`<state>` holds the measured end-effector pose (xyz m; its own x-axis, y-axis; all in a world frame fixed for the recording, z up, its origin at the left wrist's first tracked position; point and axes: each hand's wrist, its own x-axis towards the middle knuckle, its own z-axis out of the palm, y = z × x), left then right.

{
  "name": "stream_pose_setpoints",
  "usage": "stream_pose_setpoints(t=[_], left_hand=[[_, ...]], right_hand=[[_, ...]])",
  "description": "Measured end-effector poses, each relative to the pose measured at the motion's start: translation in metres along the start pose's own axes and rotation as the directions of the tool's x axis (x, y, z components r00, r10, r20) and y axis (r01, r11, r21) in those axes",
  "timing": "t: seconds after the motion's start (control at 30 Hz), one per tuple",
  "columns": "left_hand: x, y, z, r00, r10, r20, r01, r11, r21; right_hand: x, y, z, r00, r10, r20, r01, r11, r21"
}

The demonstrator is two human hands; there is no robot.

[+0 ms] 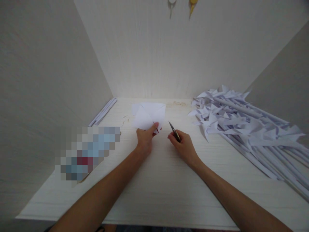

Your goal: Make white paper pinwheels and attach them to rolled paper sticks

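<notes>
— Head view: left hand [145, 139] pinches the folded paper [148, 117] on the tabletop [164, 180]; right hand [184, 147] grips a pen [174, 131], tip just beside it.

— Much done?

— I'd say so: finished pile [241, 125] on the right, this one half-folded.

White is seen on the folded paper [149, 116] and paper pinwheels [241, 125]; the surface [164, 180] is pale woodgrain.
</notes>
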<state>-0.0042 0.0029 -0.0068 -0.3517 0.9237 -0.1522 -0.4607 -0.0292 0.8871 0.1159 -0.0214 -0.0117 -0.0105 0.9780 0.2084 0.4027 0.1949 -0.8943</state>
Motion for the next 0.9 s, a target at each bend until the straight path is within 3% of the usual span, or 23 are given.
stream_pose_setpoints(t=[0.1, 0.37, 0.53, 0.9], left_hand=[[-0.002, 0.0, 0.0, 0.999, -0.013, 0.029, 0.013, 1.0, -0.002], [-0.014, -0.008, 0.001, 0.991, 0.055, 0.124, -0.073, 0.986, 0.147], [-0.016, -0.008, 0.002, 0.99, 0.095, 0.103, -0.112, 0.979, 0.17], [-0.022, -0.006, 0.003, 0.984, 0.129, 0.119, -0.151, 0.968, 0.199]], right_hand=[[0.0, 0.0, -0.002, 0.999, -0.002, -0.039, 0.005, 0.997, 0.073], [-0.003, -0.005, -0.001, 1.0, 0.022, 0.001, -0.022, 0.981, 0.19], [-0.004, -0.006, 0.0, 0.998, 0.018, 0.053, -0.03, 0.971, 0.236], [-0.004, -0.002, 0.001, 0.996, 0.051, -0.077, -0.033, 0.975, 0.218]])
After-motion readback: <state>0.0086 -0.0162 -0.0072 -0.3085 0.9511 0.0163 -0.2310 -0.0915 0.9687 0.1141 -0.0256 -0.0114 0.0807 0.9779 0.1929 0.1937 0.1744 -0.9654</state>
